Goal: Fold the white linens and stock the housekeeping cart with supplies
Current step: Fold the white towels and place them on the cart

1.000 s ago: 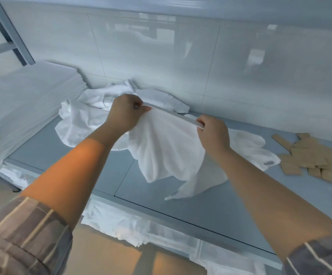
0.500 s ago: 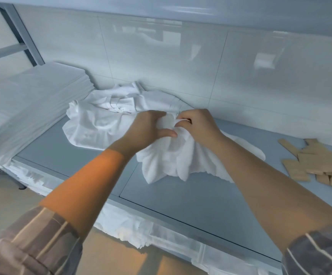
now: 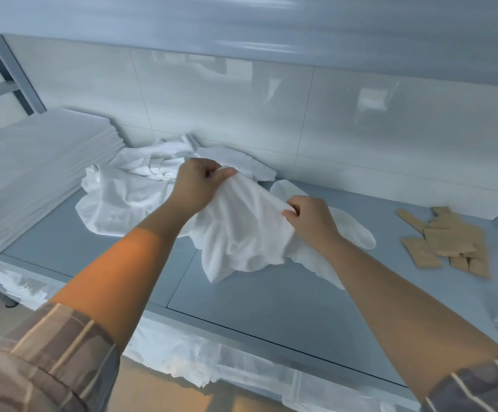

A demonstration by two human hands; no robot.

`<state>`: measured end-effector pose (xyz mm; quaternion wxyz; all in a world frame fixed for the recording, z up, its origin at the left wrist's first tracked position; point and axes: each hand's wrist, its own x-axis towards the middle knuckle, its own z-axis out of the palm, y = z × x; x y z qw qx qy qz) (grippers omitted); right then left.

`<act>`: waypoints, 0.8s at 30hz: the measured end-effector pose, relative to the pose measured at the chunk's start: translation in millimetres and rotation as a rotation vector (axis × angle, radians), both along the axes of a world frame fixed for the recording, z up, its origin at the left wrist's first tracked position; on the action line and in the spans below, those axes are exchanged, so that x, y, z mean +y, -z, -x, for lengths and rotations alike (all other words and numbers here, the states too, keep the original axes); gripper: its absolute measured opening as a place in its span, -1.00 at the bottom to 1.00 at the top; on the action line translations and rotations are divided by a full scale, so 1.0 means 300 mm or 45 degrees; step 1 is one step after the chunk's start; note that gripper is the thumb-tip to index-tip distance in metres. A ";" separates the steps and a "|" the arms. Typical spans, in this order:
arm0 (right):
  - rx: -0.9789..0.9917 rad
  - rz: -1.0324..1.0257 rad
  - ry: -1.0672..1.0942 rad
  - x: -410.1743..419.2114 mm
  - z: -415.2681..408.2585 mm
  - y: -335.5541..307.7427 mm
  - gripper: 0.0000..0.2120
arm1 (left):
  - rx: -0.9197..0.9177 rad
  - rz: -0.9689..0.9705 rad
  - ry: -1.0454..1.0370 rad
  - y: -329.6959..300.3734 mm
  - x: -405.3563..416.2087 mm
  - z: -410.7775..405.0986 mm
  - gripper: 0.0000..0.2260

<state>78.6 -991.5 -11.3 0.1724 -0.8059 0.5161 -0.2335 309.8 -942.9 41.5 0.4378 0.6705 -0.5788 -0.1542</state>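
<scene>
Gripping one white linen (image 3: 241,221): left hand (image 3: 195,185), right hand (image 3: 311,218), above shelf (image 3: 271,304).

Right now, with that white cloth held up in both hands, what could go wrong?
1. The cloth is bunched between the left hand and right hand, so the fold may come out crooked.
2. Its hanging end lies close to the loose pile of linen behind, and might snag or drag a piece along.
3. A wide sweep to the right could scatter the brown packets on the shelf.
</scene>
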 end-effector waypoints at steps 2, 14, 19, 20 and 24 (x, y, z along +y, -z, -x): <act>0.056 -0.064 0.062 0.002 0.036 0.024 -0.76 | 0.067 0.045 -0.119 -0.006 -0.001 -0.041 -0.54; -0.807 -0.678 -0.108 0.069 -0.132 -0.095 -0.61 | 0.091 -0.029 0.046 0.101 0.170 0.103 -0.79; -0.637 -0.679 -0.242 0.121 -0.177 -0.145 -0.77 | -0.196 -0.049 0.065 0.116 0.205 0.159 -0.66; -0.616 -0.703 -0.279 0.127 -0.183 -0.150 -0.77 | -0.240 -0.036 0.066 0.114 0.207 0.156 -0.72; -0.467 -0.663 -0.314 0.124 -0.187 -0.178 -0.67 | -0.167 -0.057 0.128 0.103 0.225 0.102 -0.78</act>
